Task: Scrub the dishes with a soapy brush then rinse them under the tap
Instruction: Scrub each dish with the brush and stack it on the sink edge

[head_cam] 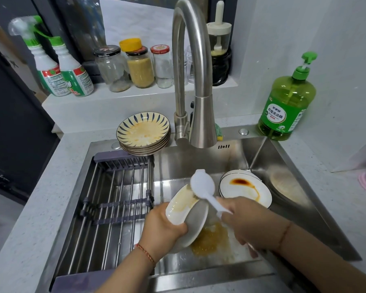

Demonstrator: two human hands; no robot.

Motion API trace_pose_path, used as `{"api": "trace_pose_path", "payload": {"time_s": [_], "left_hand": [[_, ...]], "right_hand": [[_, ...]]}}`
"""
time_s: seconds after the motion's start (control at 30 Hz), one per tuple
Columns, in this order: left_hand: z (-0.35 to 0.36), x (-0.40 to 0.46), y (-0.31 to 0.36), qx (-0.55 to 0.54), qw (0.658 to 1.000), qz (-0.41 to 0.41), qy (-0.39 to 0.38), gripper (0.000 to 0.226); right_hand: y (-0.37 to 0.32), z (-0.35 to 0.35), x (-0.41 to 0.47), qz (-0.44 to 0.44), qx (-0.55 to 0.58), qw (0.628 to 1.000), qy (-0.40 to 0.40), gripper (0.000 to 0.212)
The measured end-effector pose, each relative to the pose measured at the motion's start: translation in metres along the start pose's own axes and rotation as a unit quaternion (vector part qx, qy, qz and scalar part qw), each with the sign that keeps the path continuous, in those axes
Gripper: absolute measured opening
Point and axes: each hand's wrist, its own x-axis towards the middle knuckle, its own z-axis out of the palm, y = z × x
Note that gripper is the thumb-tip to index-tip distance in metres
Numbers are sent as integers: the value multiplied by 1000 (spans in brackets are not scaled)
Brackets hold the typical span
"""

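My left hand [163,231] grips a white plate [183,205] by its lower rim and holds it tilted over the steel sink [294,197]; yellow grease smears its face. My right hand [244,225] holds the handle of a white dish brush [203,183], whose head lies against the plate's upper edge. More white plates [244,188] with a dark sauce stain lean in the sink at the right. A stack of blue-striped dirty plates [143,132] sits on the sink's back rim. The tap [197,81] arches above; no water is visible running.
A metal drying rack [114,199] spans the sink's left half. Orange greasy residue [209,240] pools on the sink floor. A green dish soap bottle [287,102] stands at the back right. Jars [140,68] and spray bottles [59,68] line the ledge behind.
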Motion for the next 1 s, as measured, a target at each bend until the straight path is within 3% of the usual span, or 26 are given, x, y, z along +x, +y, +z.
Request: {"api": "trace_pose_path", "payload": {"time_s": [0.1,0.27,0.4,0.47,0.53,0.63,0.83,1.0], "left_hand": [[2,0,-3,-2,1000,-3,-2,27],[3,9,-9,-47,999,-19,7,28],[3,11,-10,-67,998,-17,13,25],[1,9,-7,-79,997,-17,19,26],[-2,7,-5,-92,996,-15,18,30],[-6,4,0,-136,990,-17,31,35],[1,7,7,-305,944,-69,107,64],[15,1,14,-439,886,-95,111,54]], "right_hand": [[4,-5,2,27,29,999,-13,30],[-20,28,-13,-104,-97,990,18,42],[-21,22,-10,-79,-117,990,-2,39],[-9,10,2,-39,-43,998,-18,34],[16,1,16,46,104,993,-8,25],[50,10,26,163,286,944,3,17],[66,67,40,166,482,855,91,12],[46,78,46,133,530,827,133,33]]}}
